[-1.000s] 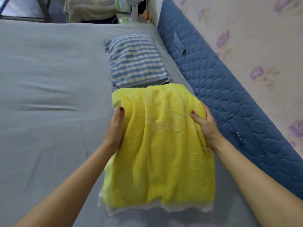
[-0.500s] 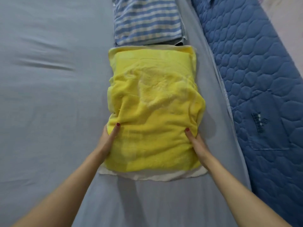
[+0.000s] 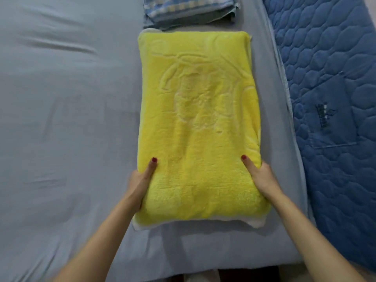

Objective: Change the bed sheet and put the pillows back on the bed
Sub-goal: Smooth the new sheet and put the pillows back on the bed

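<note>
Both hands, left hand [image 3: 140, 180] and right hand [image 3: 261, 177], grip yellow pillow [image 3: 199, 123] sides, thumbs on top.

The striped pillow [image 3: 189, 12] is cut off by the top edge; only its near end is seen. The fingers of the left hand [image 3: 140, 180] and right hand [image 3: 262, 177] are hidden beneath the sides of the yellow pillow [image 3: 198, 123]; only thumbs are shown. The dark emblem [image 3: 323, 116] on the blue quilted panel [image 3: 333, 64] cannot be read.
</note>
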